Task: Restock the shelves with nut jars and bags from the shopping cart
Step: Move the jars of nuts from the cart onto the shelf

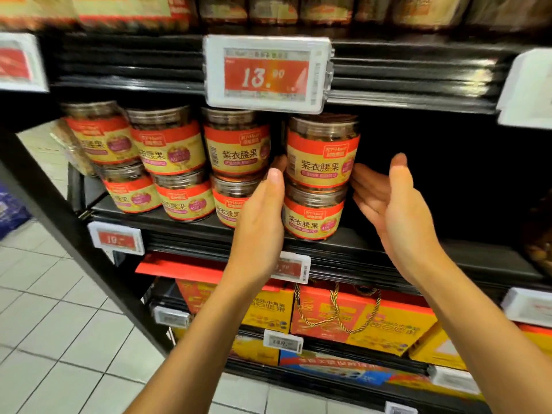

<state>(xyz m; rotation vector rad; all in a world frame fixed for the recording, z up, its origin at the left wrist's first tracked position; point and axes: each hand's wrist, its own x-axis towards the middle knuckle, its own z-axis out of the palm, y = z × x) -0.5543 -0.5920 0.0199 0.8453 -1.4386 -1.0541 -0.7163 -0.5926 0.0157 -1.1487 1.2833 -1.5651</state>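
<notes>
Evidently to steady the stack, the left hand (pixel 263 213) presses flat against the stacked jars (pixel 321 165); the right hand (pixel 388 201) hovers relaxed beside them, grasping nothing.

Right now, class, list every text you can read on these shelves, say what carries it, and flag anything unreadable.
"13.90": large price tag above the jars.
"紫衣腰果": label of the top right cashew jar, repeated on its neighbours.
"19.": small price tag lower left; remainder blurred.
Gift boxes, other tags, small label print: too blurred to read.
</notes>
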